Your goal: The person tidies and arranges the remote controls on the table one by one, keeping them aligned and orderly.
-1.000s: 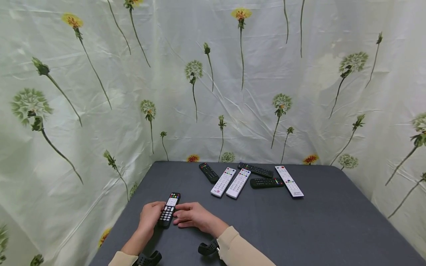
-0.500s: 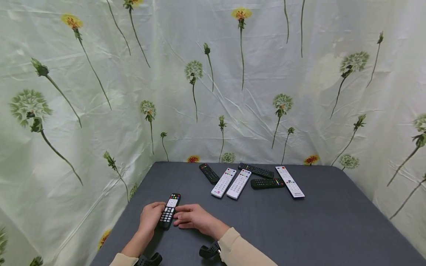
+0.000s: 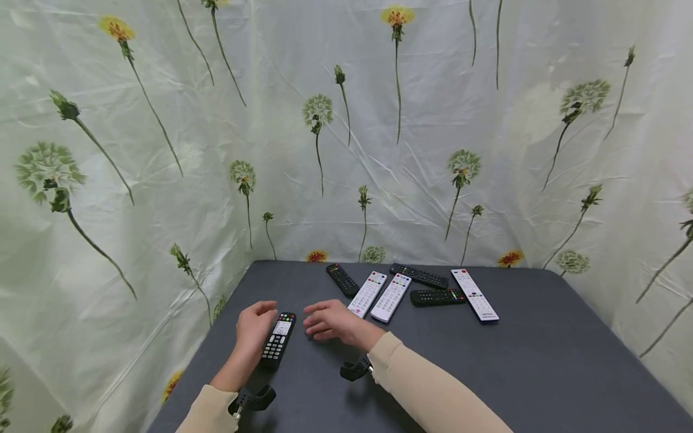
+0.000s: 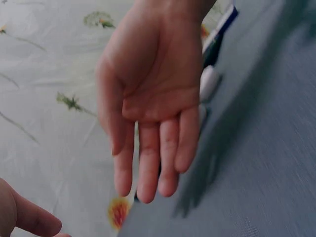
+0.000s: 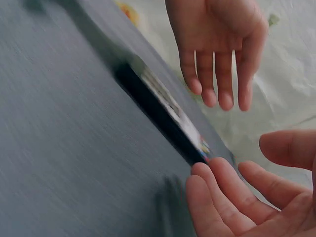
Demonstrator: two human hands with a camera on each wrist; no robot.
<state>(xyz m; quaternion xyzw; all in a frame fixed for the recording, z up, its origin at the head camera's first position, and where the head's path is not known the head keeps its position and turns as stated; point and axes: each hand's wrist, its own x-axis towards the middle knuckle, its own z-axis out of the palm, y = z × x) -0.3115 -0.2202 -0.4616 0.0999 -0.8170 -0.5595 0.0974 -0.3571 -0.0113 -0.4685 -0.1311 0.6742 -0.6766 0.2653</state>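
Observation:
A black remote control (image 3: 278, 340) with pale buttons lies on the dark table, between the two hands. Just left of it hovers my left hand (image 3: 254, 328), fingers loose, partly overlapping the remote's edge in the head view. My right hand (image 3: 337, 322) is held to the right, apart from the remote, its fingers extended and slightly bent. In the right wrist view the remote (image 5: 170, 111) appears from its side, with the left palm (image 5: 219, 29) beyond and right fingers (image 5: 232, 197) in front. The left wrist view shows the right palm (image 4: 153, 79) facing across. Neither hand holds anything.
Behind the hands lie a black remote (image 3: 342, 280), two white remotes (image 3: 368, 293) (image 3: 391, 297), two more black remotes (image 3: 419, 275) (image 3: 437, 297) and a longer white remote (image 3: 475, 294). A flowered curtain (image 3: 352, 150) hangs along the table's back and left side.
Both hands have come off the black remote's sides and lifted, moving forward. The right hand has also shifted right, overlapping one white remote in view. The black remote stays on the table.

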